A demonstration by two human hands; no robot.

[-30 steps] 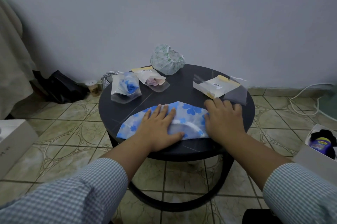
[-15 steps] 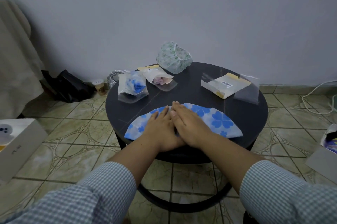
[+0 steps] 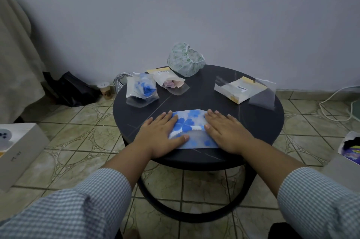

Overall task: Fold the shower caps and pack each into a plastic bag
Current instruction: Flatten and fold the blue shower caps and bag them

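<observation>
A blue-flowered shower cap lies folded into a narrow piece near the front of the round black table. My left hand presses flat on its left side with straight fingers. My right hand presses flat on its right side. A green-patterned shower cap sits puffed up at the table's far edge. Two filled plastic bags stand at the back left: one with a blue cap, one with a pink cap. Empty plastic bags lie at the back right.
A white box sits on the tiled floor at left, a black bag lies by the wall, and cloth hangs at far left. At right are a white cable and another box with items.
The blue cap was a long half-moon; it is now folded narrower. My hands met at its middle half a second ago and have since spread apart to its sides.
</observation>
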